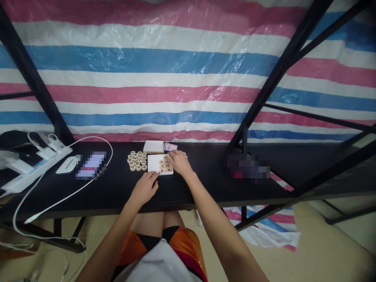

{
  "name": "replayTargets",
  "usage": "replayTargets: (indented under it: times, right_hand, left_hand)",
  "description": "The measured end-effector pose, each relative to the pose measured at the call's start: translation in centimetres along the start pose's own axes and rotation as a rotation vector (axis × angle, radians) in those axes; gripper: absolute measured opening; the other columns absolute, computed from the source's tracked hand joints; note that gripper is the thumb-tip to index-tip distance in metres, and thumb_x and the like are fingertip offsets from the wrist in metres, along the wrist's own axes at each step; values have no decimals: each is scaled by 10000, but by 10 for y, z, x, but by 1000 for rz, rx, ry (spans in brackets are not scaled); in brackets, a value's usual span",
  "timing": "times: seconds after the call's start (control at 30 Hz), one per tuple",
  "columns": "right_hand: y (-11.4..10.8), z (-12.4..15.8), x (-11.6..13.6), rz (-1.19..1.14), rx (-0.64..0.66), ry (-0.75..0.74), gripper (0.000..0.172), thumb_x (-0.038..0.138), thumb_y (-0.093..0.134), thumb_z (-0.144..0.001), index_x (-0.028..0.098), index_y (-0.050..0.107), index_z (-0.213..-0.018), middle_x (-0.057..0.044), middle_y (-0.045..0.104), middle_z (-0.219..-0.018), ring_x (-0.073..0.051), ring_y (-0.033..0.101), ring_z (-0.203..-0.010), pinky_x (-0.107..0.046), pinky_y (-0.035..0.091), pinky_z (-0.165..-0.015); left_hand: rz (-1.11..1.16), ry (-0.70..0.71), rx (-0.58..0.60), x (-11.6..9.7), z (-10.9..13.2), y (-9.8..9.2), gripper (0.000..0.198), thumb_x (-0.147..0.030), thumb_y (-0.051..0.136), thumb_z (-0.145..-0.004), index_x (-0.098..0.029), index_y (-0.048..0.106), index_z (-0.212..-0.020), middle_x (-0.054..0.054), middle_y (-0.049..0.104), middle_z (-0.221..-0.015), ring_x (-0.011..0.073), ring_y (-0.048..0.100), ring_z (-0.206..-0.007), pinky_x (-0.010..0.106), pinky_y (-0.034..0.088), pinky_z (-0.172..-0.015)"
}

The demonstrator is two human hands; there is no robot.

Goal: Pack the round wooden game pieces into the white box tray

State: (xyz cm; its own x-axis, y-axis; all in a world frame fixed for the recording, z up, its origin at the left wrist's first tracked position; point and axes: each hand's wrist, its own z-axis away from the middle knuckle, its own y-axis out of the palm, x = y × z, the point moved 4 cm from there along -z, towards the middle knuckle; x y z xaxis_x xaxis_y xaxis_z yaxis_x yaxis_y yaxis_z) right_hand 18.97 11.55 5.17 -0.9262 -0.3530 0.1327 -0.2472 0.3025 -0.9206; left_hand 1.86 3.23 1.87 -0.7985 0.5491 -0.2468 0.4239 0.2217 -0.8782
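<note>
**Two bare hands at a box of red-lettered game pieces**

Clock positions are read from the middle of the white box (153,161), with twelve pointing away from the person. The box sits on the black table (117,197); its left part is bare, and the red-lettered pieces (165,165) lie in its right part.

At seven o'clock, the left hand (145,186) is loosely spread, fingers slightly bent, fingertips at the box's near edge; from where I stand it grips nothing. At three o'clock, the right hand (180,161) curls over the box's side, its fingertips by the upper pieces. Whether they pinch one, I cannot tell.

At nine o'clock, the dark-lettered pieces (136,161) stand grouped just beside the box; a white lid (154,147) lies at twelve, and a pink-and-white paper (171,147) at one.

The step in hand appears to be arranging the red-lettered pieces. It is best done with light fingertips, one piece at a time, nudging each flat against its neighbour. The left fingers would serve well as a brace, since so light a box could slide. The right wrist should stay high, lest it catch the rim.
</note>
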Motion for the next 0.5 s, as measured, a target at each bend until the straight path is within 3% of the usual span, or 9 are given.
replayTargets:
  times: [0.13,0.23,0.37,0.5]
  right_hand:
    - [-4,24,-41,-1,-143,267,369,166,375,-897,168,604,-1187,-123,548,-1261,-241,476,-1128,-340,340,-966]
    - [5,42,-63,-4,-107,373,389,158,421,-857,155,604,-1201,-123,550,-1271,-237,487,-1142,-332,349,-982]
    - [16,51,-69,-15,-22,447,348,199,430,-855,161,647,-1125,-125,610,-1162,-242,553,-1039,-344,405,-914]
    - [17,49,-63,0,-74,449,430,217,453,-849,196,547,-1268,-124,496,-1337,-263,499,-1139,-363,408,-922]
  left_hand:
    - [-4,0,2,0,1,-1,386,-201,434,-897,-193,544,-1266,87,582,-1216,228,525,-1067,397,457,-948]
    - [-14,-5,5,0,0,-1,386,-200,439,-895,-194,544,-1267,81,583,-1218,225,527,-1061,393,458,-947]
    - [-21,-11,9,0,0,-1,383,-198,438,-895,-175,548,-1261,88,582,-1223,227,530,-1053,390,465,-937]
    - [-14,-2,1,-1,0,-2,378,-198,438,-895,-195,554,-1255,81,588,-1215,225,531,-1054,390,468,-932]
